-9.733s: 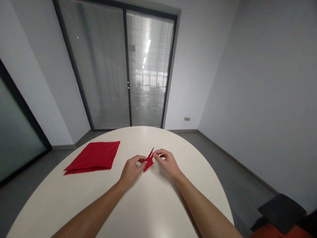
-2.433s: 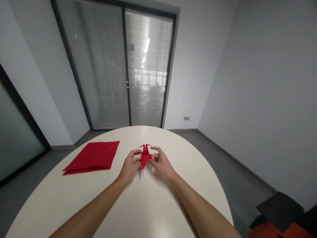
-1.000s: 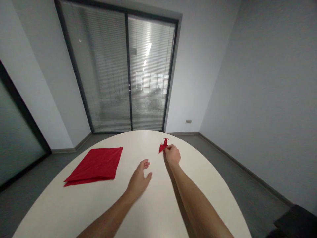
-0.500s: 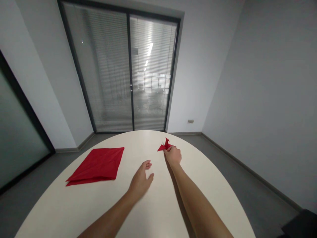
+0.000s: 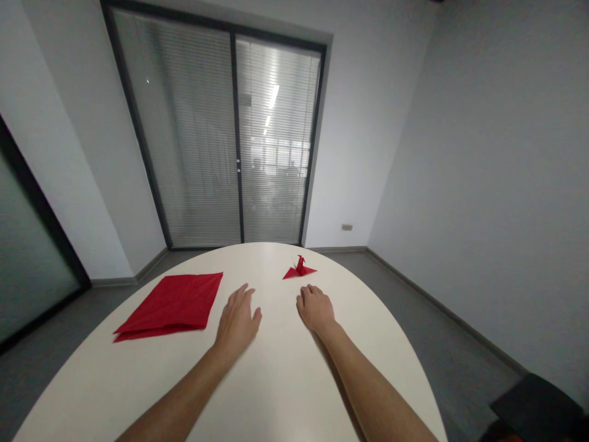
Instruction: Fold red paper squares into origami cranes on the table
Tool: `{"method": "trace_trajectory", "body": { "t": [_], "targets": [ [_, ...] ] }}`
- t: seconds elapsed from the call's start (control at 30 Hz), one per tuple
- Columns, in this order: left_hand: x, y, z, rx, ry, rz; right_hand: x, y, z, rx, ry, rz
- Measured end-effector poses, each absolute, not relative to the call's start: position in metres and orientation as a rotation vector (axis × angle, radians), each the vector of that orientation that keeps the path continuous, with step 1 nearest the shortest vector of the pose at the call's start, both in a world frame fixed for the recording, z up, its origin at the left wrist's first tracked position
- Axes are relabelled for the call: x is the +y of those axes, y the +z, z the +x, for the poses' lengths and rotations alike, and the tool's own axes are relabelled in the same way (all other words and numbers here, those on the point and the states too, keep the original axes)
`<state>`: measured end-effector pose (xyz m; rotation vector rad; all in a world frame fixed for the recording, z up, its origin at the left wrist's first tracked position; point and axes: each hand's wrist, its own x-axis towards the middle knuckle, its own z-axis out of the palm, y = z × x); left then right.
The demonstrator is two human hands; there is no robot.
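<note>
A small red paper crane [image 5: 299, 269] stands by itself on the far right part of the white round table [image 5: 276, 380]. My right hand [image 5: 315, 309] rests on the table a little nearer than the crane, empty, its fingers loosely curled and apart from the paper. My left hand [image 5: 238, 320] lies flat on the table with its fingers stretched out, holding nothing. A stack of red paper sheets [image 5: 172, 296] lies to the left of my left hand.
Glass doors with blinds [image 5: 230, 132] stand behind the table. The table's curved far edge runs just beyond the crane. A dark chair [image 5: 536, 408] shows at the lower right corner, beside grey floor.
My right hand carried the folded crane to the far right of the table, let go of it and drew back. My left hand moved left toward the red sheets.
</note>
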<state>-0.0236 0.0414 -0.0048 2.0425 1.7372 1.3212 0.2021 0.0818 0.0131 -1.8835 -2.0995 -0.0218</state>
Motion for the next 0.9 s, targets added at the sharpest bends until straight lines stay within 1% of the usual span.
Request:
{"method": "trace_trajectory", "body": {
  "t": [0.1, 0.17, 0.23, 0.3, 0.47, 0.73, 0.9],
  "targets": [
    [0.040, 0.012, -0.046, 2.228, 0.900, 2.188, 0.073, 0.008, 0.221, -2.231, 0.022, -1.693],
    [0.040, 0.020, -0.060, 2.532, 0.654, 2.102, 0.072, 0.004, 0.229, -2.259, 0.074, -1.675],
    [0.039, 0.024, -0.071, 2.662, 0.467, 1.992, 0.072, 0.001, 0.232, -2.262, 0.103, -1.699],
    [0.039, 0.025, -0.079, 2.668, 0.371, 1.907, 0.072, 0.000, 0.231, -2.265, 0.110, -1.711],
    [0.039, 0.026, -0.092, 2.553, 0.358, 1.860, 0.073, -0.003, 0.231, -2.276, 0.123, -1.685],
    [0.045, 0.031, -0.106, 2.558, 0.360, 1.753, 0.074, -0.005, 0.233, -2.293, 0.133, -1.683],
    [0.036, 0.059, -0.097, 2.619, 0.458, 1.762, 0.071, -0.001, 0.232, -2.288, 0.132, -1.693]
  ]
}}
